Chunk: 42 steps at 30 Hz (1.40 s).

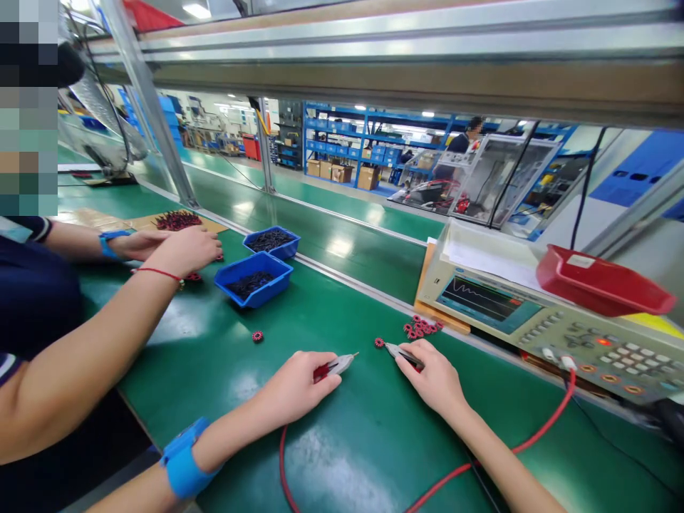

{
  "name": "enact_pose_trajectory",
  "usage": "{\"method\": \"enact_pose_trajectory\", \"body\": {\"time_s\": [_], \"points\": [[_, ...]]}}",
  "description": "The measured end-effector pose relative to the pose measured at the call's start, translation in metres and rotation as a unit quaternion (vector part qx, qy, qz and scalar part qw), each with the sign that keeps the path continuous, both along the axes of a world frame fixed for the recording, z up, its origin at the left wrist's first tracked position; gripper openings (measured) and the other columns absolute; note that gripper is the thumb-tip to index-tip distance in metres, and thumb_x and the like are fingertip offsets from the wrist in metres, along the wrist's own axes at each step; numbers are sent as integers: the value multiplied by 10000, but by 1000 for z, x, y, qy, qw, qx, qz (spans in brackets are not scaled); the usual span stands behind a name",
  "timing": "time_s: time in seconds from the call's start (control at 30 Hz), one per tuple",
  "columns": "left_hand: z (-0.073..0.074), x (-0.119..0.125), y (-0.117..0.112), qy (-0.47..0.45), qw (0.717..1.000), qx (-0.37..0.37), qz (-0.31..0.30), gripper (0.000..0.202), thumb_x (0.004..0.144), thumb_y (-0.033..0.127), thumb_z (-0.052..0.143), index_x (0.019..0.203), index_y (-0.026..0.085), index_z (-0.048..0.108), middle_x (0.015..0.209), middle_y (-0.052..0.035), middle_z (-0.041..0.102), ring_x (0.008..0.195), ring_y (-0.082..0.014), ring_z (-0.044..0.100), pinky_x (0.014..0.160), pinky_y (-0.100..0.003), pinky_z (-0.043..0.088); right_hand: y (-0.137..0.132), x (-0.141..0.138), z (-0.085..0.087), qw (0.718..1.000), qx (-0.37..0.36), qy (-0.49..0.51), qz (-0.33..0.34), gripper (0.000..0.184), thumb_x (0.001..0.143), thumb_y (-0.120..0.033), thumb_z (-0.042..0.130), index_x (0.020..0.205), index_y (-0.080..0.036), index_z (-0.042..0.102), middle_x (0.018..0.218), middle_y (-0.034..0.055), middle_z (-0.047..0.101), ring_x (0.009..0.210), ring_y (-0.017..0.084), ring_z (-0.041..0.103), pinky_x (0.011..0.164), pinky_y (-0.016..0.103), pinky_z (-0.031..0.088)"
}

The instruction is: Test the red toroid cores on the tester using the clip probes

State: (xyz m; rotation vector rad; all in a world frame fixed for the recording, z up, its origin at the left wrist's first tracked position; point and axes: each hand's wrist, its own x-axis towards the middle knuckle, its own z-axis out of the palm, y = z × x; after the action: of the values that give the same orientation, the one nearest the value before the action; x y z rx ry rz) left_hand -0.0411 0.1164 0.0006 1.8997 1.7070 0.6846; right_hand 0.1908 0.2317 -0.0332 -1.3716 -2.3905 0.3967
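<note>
My left hand (306,385), wearing a blue wristband, is closed around a red-handled crocodile clip (340,364) whose metal jaws point right. In my right hand (434,376) is a dark-handled crocodile clip (403,354). Its jaw tip is at a small red-and-black wound ring (379,343); whether it grips or only touches the ring I cannot tell. Just beyond lies a cluster of similar wound rings (422,328). Another single ring (257,336) lies to the left, apart from both hands. A red cable (441,486) runs across the table to the tester.
A tester (481,299) with a lit screen stands at right, a red bin (603,281) on top. Two blue bins (254,285) hold dark parts. At left, a co-worker's hands (182,249) work near a heap of red parts (177,220). A metal beam (374,64) crosses overhead.
</note>
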Motion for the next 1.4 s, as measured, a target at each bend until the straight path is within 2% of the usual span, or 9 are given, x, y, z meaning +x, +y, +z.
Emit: {"method": "enact_pose_trajectory", "body": {"time_s": [0.1,0.2,0.33,0.5,0.67,1.03,1.3,1.4], "points": [[-2,-1,4,2,1000,-1,11,201,834,270,432,665,179,491,577,40,436,534,-114,416,509,-216,289,-8,-6,1,999,-13,3,30,234,836,-380,446,938,-291,637,893,-12,599,712,139,588,585,253,421],[-2,1,0,14,1000,0,12,176,838,262,431,704,184,513,604,29,487,555,-126,457,523,-219,312,-16,-10,2,998,-28,5,53,234,842,-379,439,943,-294,632,888,-5,595,693,144,581,589,261,426],[-6,6,-7,44,999,15,10,128,849,245,442,860,199,560,758,2,597,680,-155,548,604,-234,373,-26,-12,4,996,-49,-1,72,238,850,-384,427,951,-302,627,891,-1,589,690,149,574,605,274,428],[-13,9,-8,87,996,26,5,214,880,246,408,1044,192,534,873,-40,616,769,-179,571,673,-265,419,-32,-12,4,995,-63,1,82,240,851,-391,427,949,-294,624,902,5,588,713,158,578,614,280,432],[-14,11,-9,124,992,36,4,225,897,253,382,1072,186,508,873,-46,609,755,-183,569,660,-276,436,-33,-11,3,994,-66,6,86,240,853,-388,425,950,-293,624,904,9,591,714,159,579,625,282,437],[-20,9,-10,122,992,27,19,267,900,262,395,1137,184,487,938,-63,616,833,-206,583,745,-327,464,-33,-11,3,994,-57,11,87,243,853,-373,428,950,-281,631,897,8,589,709,148,574,621,273,437],[-18,10,-10,144,989,23,10,262,891,273,401,1120,189,499,862,-48,596,755,-199,567,675,-312,454,-35,-10,3,994,-72,26,79,216,844,-358,456,951,-285,629,892,-2,582,705,146,561,634,279,427],[-16,10,-9,157,987,20,9,259,887,269,407,1111,183,505,846,-48,592,731,-196,560,655,-306,446,-29,-8,2,989,-102,57,86,220,837,-365,474,929,-262,645,860,10,582,692,148,553,637,281,423]]}}
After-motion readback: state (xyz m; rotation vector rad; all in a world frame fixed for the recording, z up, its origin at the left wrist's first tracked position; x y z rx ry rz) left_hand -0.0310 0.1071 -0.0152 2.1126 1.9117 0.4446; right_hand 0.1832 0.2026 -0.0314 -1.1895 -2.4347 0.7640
